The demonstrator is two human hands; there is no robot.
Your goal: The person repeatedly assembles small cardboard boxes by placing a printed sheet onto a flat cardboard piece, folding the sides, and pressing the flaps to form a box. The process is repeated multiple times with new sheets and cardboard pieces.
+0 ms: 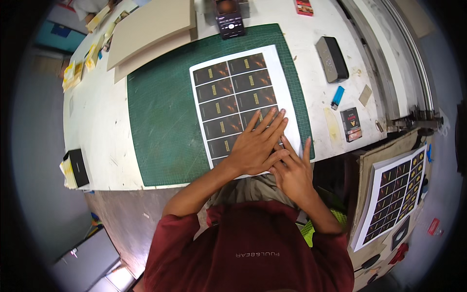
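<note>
A white sheet (pixel 288 104) printed with two columns of dark cards lies on the green cutting mat (pixel 163 117). Its right and lower margins are blank, and it looks like the top of a thin stack. My left hand (pixel 260 143) rests flat on the lower printed part, fingers stretched toward the upper right. Close beside it, my right hand (pixel 294 170) lies at the sheet's lower right corner with its fingers spread, the index finger reaching onto the mat's edge. The hands touch or overlap near the left thumb. No tool shows in either hand.
Large beige boards (pixel 151 31) lie at the far left, and a dark phone-like device (pixel 228 19) stands behind the mat. To the right are a black clock (pixel 332 59), a blue lighter (pixel 337 97) and a small dark pack (pixel 350 124). More printed sheets (pixel 391 194) hang lower right.
</note>
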